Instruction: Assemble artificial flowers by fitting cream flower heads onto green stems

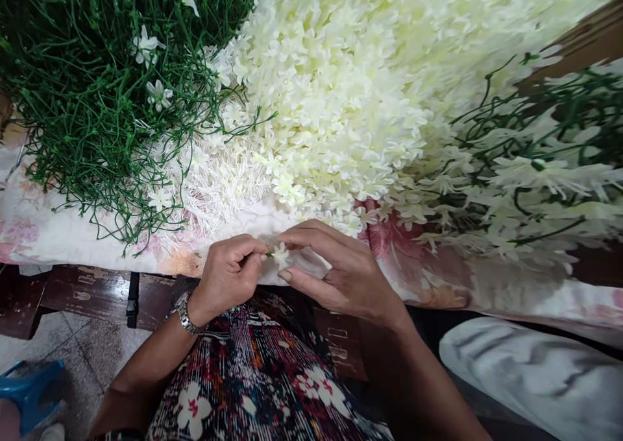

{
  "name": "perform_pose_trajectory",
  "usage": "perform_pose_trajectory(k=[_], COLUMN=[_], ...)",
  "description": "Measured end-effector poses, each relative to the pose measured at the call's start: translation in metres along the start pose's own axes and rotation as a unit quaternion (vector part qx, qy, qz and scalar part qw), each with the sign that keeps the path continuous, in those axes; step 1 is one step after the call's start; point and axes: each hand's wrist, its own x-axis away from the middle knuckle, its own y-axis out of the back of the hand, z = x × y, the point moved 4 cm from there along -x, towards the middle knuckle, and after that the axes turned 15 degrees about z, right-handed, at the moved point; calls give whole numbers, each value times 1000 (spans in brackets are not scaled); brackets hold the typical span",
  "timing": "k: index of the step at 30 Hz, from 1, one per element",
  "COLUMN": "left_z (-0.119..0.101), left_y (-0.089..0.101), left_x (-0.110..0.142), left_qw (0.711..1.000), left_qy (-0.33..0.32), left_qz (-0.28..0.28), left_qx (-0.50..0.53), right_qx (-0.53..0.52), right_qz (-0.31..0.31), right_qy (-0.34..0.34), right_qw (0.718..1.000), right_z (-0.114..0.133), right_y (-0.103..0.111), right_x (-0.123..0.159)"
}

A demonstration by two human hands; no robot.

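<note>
At the near edge of the tabletop [73, 240] draped in pale flower-print cloth, the right grip [341, 272] stands parted around a small white star-shaped artificial flower [281, 256]. Left of it, the left grip [231, 269] pinches its short green plastic stem [269, 254], axis roughly along that edge.

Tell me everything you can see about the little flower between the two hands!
The little flower is white, with spread petals that look like thin fabric or plastic. Green shows at its base, where the left hand pinches it. The right hand curves around the petals, thumb and finger apart; I can't tell whether they touch. It's near the cloth's front edge.
</note>
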Motion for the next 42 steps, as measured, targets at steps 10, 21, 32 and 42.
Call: perform_pose_trajectory(k=[10, 21, 32, 42], left_z=[2, 13, 2, -9], left_y=[3, 5, 7, 3], left_x=[-2, 8, 10, 10], left_qw=[998, 983, 992, 997], left_qy=[6, 25, -5, -50], left_qz=[-47, -124, -25, -22], left_qx=[28, 133, 124, 48], right_qx=[-13, 136, -21, -28], right_qz=[-60, 41, -94, -118], right_qy=[-26, 15, 14, 24], right_qw=[998, 990, 995, 992], right_z=[-10, 1, -1, 6], right_y=[-2, -26, -18, -23], right_x=[2, 2, 10, 6])
